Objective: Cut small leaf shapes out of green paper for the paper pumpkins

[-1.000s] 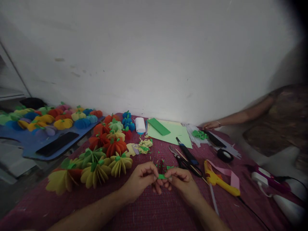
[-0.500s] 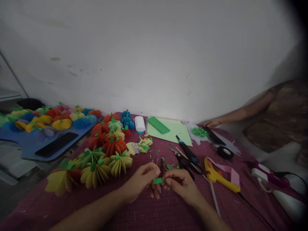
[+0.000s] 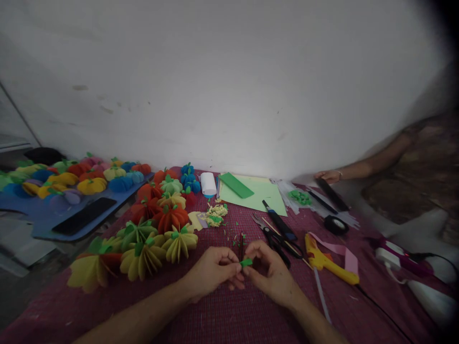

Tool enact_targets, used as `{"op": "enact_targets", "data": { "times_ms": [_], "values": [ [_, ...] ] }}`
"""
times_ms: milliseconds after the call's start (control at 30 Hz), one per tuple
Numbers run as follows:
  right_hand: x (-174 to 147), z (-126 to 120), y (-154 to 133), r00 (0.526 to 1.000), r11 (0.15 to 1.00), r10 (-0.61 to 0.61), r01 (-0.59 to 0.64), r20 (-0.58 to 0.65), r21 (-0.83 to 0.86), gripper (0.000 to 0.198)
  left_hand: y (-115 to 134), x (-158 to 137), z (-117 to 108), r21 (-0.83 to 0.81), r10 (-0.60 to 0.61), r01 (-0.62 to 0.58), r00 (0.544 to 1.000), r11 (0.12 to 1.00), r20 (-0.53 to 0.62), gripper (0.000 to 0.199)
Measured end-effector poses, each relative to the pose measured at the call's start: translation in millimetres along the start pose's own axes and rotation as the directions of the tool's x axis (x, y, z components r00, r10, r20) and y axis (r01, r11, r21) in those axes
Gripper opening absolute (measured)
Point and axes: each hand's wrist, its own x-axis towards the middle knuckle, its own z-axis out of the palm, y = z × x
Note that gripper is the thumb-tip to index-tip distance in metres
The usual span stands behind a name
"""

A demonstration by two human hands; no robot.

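A small strip of green paper (image 3: 245, 263) is pinched between my two hands, low in the middle of the view. My left hand (image 3: 219, 268) holds its left end between thumb and fingertips. On the other end, the thumb and fingers of my right hand (image 3: 264, 271) are closed. Just beyond my fingers lie green paper scraps (image 3: 244, 237), partly hidden by my right hand. Black-handled scissors (image 3: 278, 241) rest to the right of that hand. Folded-paper pumpkins with green leaves (image 3: 179, 242) stand to the left of my left hand.
A yellow glue gun (image 3: 333, 270) with a cord lies at the right, near a black tape roll (image 3: 336, 225). A blue-black cutter (image 3: 279, 220) and pale green sheets (image 3: 263, 193) lie ahead. At far right a co-worker's hand (image 3: 328, 177) grips a dark flat object (image 3: 333, 195).
The green strip has turned and now shows a smaller face, slightly higher and to the right. The co-worker's hand has lifted the dark object and moved it right.
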Motion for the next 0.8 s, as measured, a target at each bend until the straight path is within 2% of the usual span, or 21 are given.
{"op": "enact_targets", "data": {
  "times_ms": [200, 400, 533, 633, 733, 800],
  "values": [
    [2.8, 2.3, -2.3, 0.998, 0.999, -0.014, 0.013, -0.057, -0.029, 0.018, -0.9, 0.6, 2.5, 0.021, 0.042, -0.041, 0.998, 0.999, -0.048, 0.026],
    [5.9, 2.7, -5.6, 0.997, 0.979, 0.074, -0.068, -0.021, 0.193, 0.014, -5.6, 3.1, 4.9, 0.080, 0.081, -0.076, 0.994, 0.994, -0.069, 0.025],
    [7.2, 2.6, -4.7, 0.994, 0.961, 0.111, -0.102, -0.020, 0.256, 0.013, -7.8, 4.1, 6.0, 0.086, 0.081, -0.075, 0.994, 0.993, -0.071, 0.026],
    [8.1, 1.3, -3.0, 0.993, 0.962, 0.116, -0.107, -0.022, 0.252, 0.012, -4.1, 2.6, 4.7, -0.003, 0.030, -0.030, 0.999, 1.000, -0.020, 0.029],
    [8.6, 0.1, -1.4, 0.994, 0.969, 0.107, -0.097, -0.033, 0.227, 0.012, 0.3, 1.1, 2.2, -0.178, -0.060, 0.069, 0.996, 0.982, 0.059, 0.036],
    [8.5, 0.1, -1.1, 0.994, 0.969, 0.105, -0.097, -0.021, 0.225, 0.013, 1.2, 0.8, 1.1, -0.223, -0.098, 0.119, 0.990, 0.968, 0.103, 0.043]
  ]
}}
